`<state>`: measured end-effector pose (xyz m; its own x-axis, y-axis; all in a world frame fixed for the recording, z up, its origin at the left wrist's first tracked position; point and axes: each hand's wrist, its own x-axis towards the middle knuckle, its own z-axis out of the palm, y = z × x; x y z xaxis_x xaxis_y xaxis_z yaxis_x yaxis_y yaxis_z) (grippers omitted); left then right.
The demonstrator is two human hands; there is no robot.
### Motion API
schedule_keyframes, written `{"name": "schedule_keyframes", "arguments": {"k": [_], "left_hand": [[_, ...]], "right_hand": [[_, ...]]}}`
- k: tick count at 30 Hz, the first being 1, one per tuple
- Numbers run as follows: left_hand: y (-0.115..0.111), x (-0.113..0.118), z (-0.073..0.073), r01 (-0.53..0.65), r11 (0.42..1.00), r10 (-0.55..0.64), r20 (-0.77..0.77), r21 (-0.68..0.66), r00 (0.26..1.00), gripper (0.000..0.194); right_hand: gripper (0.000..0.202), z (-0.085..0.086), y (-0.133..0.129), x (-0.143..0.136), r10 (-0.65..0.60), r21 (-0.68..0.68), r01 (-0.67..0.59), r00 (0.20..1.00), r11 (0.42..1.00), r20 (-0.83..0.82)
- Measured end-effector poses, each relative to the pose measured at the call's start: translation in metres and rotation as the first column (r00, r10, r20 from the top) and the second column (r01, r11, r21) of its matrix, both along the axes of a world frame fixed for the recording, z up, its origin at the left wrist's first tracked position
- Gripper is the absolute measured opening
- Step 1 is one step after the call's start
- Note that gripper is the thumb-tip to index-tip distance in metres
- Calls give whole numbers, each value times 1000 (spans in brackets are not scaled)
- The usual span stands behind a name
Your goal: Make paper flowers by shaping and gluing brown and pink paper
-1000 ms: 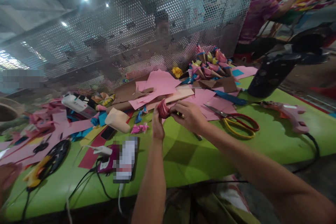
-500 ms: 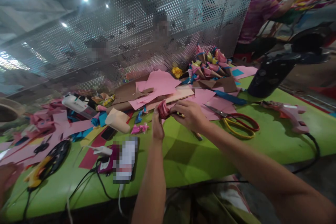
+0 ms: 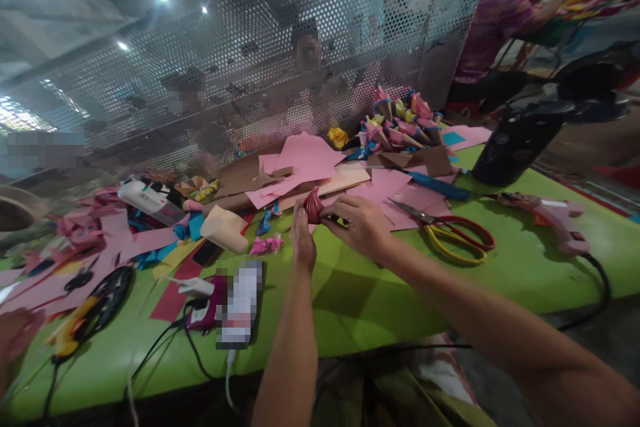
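Note:
A dark pink pleated piece point(image 3: 313, 205), with ridges curving round it like a paper swirl, is held up over the green table point(image 3: 400, 310). My left hand point(image 3: 303, 240) is closed on its lower left side. From the right, my right hand point(image 3: 357, 221) pinches at its right edge with bent fingers; whether another small thing lies between those fingertips, I cannot tell. Behind the hands lie pink paper sheets point(image 3: 307, 159). Right of my right hand rest scissors point(image 3: 453, 237) with red and yellow handles, blades apart.
A pink glue gun point(image 3: 560, 220) lies at right near a black tumbler point(image 3: 520, 140). Paper cones with flowers point(image 3: 400, 121) are heaped at the back. A phone point(image 3: 240, 303), cables and a yellow-handled tool point(image 3: 77, 327) lie left. Another person's hand point(image 3: 15, 340) shows at far left.
The pleated piece has turned slightly in my hands, its ridges now facing more toward me. My right hand has shifted a little left and down. The things on the table have stayed put.

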<state>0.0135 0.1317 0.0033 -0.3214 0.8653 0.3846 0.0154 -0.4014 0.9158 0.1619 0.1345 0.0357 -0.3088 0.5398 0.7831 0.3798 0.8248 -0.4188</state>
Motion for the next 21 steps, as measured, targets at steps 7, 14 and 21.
{"name": "schedule_keyframes", "arguments": {"k": [7, 14, 21], "left_hand": [[-5, 4, 8, 5, 1000, -4, -51, 23, 999, 40], [-7, 5, 10, 14, 999, -12, -81, 29, 997, 43], [-3, 2, 9, -20, 1000, 20, -41, 1, 999, 40]], "right_hand": [[11, -2, 0, -2, -38, 53, 38, 999, 998, 4], [13, -2, -1, -2, -55, 104, 53, 998, 993, 15], [12, -3, 2, -2, -96, 131, 88, 993, 988, 61]]}}
